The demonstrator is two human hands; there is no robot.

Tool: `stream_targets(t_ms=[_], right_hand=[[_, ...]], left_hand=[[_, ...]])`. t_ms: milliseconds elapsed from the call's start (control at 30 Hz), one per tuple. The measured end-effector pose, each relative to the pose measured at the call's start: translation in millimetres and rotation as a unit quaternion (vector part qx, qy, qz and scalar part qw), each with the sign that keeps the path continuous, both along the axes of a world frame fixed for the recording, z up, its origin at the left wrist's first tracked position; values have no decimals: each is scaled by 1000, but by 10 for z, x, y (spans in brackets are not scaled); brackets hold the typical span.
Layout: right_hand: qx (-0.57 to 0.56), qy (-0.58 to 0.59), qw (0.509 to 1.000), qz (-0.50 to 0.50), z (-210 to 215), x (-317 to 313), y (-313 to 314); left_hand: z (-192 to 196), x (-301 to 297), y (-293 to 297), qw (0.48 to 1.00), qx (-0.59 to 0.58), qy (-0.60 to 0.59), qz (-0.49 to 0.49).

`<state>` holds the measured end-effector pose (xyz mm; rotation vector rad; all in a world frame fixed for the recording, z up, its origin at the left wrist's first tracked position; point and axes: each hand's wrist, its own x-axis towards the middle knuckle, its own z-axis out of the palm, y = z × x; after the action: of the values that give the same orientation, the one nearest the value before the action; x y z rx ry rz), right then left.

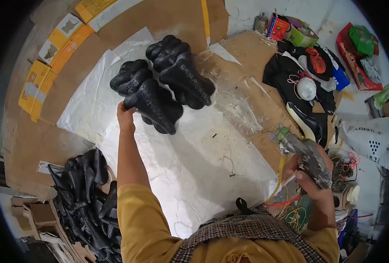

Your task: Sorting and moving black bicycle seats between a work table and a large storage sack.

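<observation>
On a white sheet (177, 166) lie two nested stacks of black bicycle saddles, side by side, with pale specks on their tops. My left hand (126, 117) grips the near edge of the left stack (148, 98); some of its fingers are hidden by the saddle. The right stack (181, 72) lies just beyond, untouched. At the right, my right hand (315, 175) is wrapped round a grey, worn-looking hand tool (306, 158) with a green end. A yellow hose (280, 173) runs beside it. The tool is smeared, and its exact kind does not show.
A heap of black saddles (89, 197) is at the lower left. Yellow cardboard pieces (36, 87) border the table's far left. At the right are black cloth (277, 72), a white round object (306, 89), a red bag (345, 48), a white sack (365, 136) and tangled wires.
</observation>
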<state>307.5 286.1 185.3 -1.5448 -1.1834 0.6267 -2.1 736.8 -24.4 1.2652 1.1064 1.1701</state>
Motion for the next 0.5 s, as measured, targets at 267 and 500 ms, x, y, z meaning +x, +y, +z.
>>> stream_targets(t_ms=[267, 500], right_hand=[[-162, 63, 985, -5, -561, 303, -112], [-174, 159, 972, 25, -633, 278, -138]], left_hand=[[613, 574, -519, 955, 15, -218, -201], [301, 1317, -180, 991, 11, -20, -134]])
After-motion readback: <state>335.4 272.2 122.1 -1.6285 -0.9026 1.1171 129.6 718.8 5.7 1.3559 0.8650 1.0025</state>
